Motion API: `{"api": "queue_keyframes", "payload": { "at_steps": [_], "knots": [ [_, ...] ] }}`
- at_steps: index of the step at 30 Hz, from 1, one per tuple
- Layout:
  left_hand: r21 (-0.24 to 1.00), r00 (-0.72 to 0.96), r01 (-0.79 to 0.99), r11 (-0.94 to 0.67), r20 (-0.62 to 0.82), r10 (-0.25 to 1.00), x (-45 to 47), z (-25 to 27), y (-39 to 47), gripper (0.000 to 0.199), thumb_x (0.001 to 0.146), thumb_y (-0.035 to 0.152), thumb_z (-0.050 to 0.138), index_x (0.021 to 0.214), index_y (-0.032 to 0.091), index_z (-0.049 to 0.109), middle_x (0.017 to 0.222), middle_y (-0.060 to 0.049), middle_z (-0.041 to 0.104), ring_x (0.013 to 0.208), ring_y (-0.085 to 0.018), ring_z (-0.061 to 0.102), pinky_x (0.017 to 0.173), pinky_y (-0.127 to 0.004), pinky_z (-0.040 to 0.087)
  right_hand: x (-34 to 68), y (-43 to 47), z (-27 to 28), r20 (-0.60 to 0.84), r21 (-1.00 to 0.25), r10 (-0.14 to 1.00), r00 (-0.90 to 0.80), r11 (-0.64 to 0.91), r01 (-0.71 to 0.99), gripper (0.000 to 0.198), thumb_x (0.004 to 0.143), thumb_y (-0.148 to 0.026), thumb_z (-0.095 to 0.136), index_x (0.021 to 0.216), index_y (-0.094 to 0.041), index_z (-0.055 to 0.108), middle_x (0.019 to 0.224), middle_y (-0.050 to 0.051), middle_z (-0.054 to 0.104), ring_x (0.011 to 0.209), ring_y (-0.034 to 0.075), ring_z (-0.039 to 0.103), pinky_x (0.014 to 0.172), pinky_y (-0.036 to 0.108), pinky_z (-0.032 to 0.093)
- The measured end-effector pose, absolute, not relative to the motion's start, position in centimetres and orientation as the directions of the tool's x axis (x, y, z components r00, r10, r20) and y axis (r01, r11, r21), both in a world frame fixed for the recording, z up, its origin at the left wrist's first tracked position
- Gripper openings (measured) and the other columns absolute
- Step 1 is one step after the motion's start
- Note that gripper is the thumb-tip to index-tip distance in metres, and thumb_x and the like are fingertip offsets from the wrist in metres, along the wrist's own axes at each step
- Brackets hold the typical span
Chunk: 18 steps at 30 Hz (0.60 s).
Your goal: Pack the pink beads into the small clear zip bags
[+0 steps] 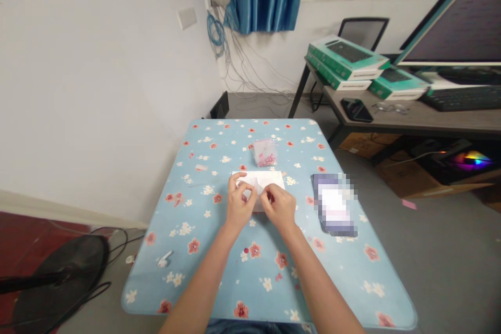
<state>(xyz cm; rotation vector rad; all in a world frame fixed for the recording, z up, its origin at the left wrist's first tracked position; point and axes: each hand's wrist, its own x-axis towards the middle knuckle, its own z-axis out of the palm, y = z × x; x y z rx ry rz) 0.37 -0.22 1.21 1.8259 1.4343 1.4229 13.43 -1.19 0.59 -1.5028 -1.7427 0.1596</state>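
Observation:
My left hand (pixel 241 201) and my right hand (pixel 278 204) are close together over a white rectangular sheet or card (pixel 270 175) at the table's middle. Thumb and forefinger of the left are pinched together, its other fingers partly curled. The right is also closed in a pinch, its fingertips a short way from the left's. Whatever lies between the fingertips is too small and pale to name. Just beyond the white piece is a clear zip bag (pixel 265 153) with small pink pieces inside.
A flowered blue cloth covers the table (pixel 188 271). A blurred-out phone-like object (pixel 335 205) lies at right, a white earbud (pixel 165 259) at near left, and a small red round piece (pixel 246 251) nearer me. A desk (pixel 391 120) with green keyboard boxes (pixel 344 57) stands behind right.

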Motion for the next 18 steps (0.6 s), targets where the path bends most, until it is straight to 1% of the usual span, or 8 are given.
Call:
{"api": "queue_keyframes", "payload": {
  "at_steps": [2, 3, 6, 8, 9, 13, 16, 18],
  "knots": [
    [0.81, -0.105, 0.47, -0.351, 0.446, 0.889, 0.6, 1.2, -0.3, 0.011, 0.075, 0.012, 0.061, 0.066, 0.017, 0.06, 0.11, -0.007, 0.051, 0.082, -0.015, 0.057, 0.066, -0.026, 0.05, 13.8, -1.1, 0.6, 0.524, -0.56, 0.845, 0.112, 0.243, 0.792, 0.016, 0.076, -0.017, 0.047, 0.06, -0.02, 0.05, 0.052, -0.001, 0.051, 0.048, 0.012, 0.044, 0.052, 0.025, 0.03],
    [0.821, -0.115, 0.459, -0.34, 0.434, 0.894, 0.6, 1.1, -0.3, 0.011, 0.075, 0.012, 0.06, 0.065, 0.017, 0.059, 0.111, -0.007, 0.05, 0.079, -0.013, 0.056, 0.06, -0.024, 0.049, 14.0, -1.0, 0.6, 0.532, -0.566, 0.834, 0.145, 0.223, 0.794, 0.016, 0.075, -0.016, 0.047, 0.059, -0.02, 0.05, 0.052, -0.002, 0.05, 0.048, 0.012, 0.044, 0.052, 0.025, 0.03],
    [0.86, -0.073, 0.391, -0.327, 0.383, 0.921, 0.5, 1.0, -0.2, 0.009, 0.077, 0.015, 0.059, 0.068, 0.017, 0.061, 0.11, -0.007, 0.05, 0.082, -0.014, 0.057, 0.05, -0.019, 0.047, 14.4, -0.8, 0.7, 0.509, -0.608, 0.841, 0.185, 0.199, 0.769, 0.014, 0.075, -0.017, 0.048, 0.062, -0.02, 0.052, 0.054, -0.002, 0.052, 0.048, 0.012, 0.045, 0.052, 0.025, 0.032],
    [0.877, -0.058, 0.364, -0.314, 0.358, 0.932, 0.4, 0.9, -0.1, 0.008, 0.078, 0.016, 0.059, 0.07, 0.017, 0.061, 0.108, -0.007, 0.051, 0.087, -0.015, 0.057, 0.05, -0.017, 0.047, 14.5, -0.8, 0.7, 0.503, -0.632, 0.849, 0.159, 0.237, 0.738, 0.009, 0.077, -0.018, 0.049, 0.073, -0.02, 0.056, 0.064, -0.001, 0.057, 0.051, 0.012, 0.048, 0.055, 0.025, 0.036],
    [0.881, -0.062, 0.359, -0.309, 0.352, 0.934, 0.3, 0.9, 0.0, 0.007, 0.078, 0.017, 0.06, 0.07, 0.017, 0.062, 0.107, -0.008, 0.052, 0.09, -0.016, 0.057, 0.051, -0.018, 0.047, 14.4, -0.8, 0.7, 0.508, -0.639, 0.851, 0.13, 0.271, 0.72, 0.01, 0.078, -0.018, 0.048, 0.079, -0.02, 0.058, 0.071, 0.001, 0.06, 0.055, 0.012, 0.05, 0.058, 0.026, 0.038],
    [0.895, -0.06, 0.345, -0.281, 0.32, 0.945, -0.1, 0.7, 0.3, 0.008, 0.077, 0.018, 0.06, 0.07, 0.017, 0.062, 0.102, -0.008, 0.054, 0.096, -0.019, 0.057, 0.05, -0.017, 0.046, 14.3, -1.0, 1.2, 0.495, -0.647, 0.868, -0.031, 0.393, 0.653, 0.017, 0.084, -0.019, 0.046, 0.089, -0.021, 0.062, 0.094, 0.006, 0.064, 0.081, 0.017, 0.059, 0.07, 0.028, 0.045],
    [0.897, -0.056, 0.344, -0.277, 0.314, 0.948, -0.4, 0.6, 0.5, 0.01, 0.077, 0.019, 0.06, 0.068, 0.017, 0.062, 0.1, -0.008, 0.055, 0.095, -0.019, 0.058, 0.051, -0.019, 0.047, 14.3, -1.1, 1.7, 0.476, -0.642, 0.874, -0.097, 0.421, 0.641, 0.018, 0.086, -0.025, 0.051, 0.098, -0.023, 0.063, 0.106, 0.008, 0.064, 0.095, 0.02, 0.06, 0.073, 0.03, 0.048],
    [0.89, -0.072, 0.356, -0.287, 0.332, 0.941, -0.5, 0.6, 0.7, 0.01, 0.077, 0.018, 0.06, 0.067, 0.017, 0.062, 0.096, -0.007, 0.057, 0.094, -0.019, 0.058, 0.059, -0.022, 0.049, 14.4, -1.2, 1.9, 0.477, -0.624, 0.869, -0.134, 0.442, 0.644, 0.018, 0.085, -0.029, 0.054, 0.1, -0.023, 0.063, 0.111, 0.008, 0.062, 0.101, 0.022, 0.058, 0.075, 0.03, 0.049]
  ]
}}
